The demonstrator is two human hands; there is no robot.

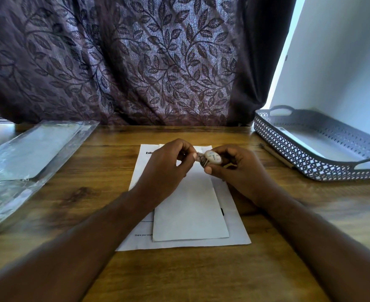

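One small white oval item (212,158) is held just above the papers, mid-table (179,275). Its brown end is pinched by the left hand (166,164); its body is gripped by the curled fingers of the right hand (238,168). Label unreadable. Two sheets counted: printed sheet (236,232), "bli" legible, with plain sheet (190,214) on top. One grey tray (288,153), one plastic sleeve (27,158).

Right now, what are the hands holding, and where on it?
A small white object: the right hand grips its rounded body, the left hand pinches its patterned end.
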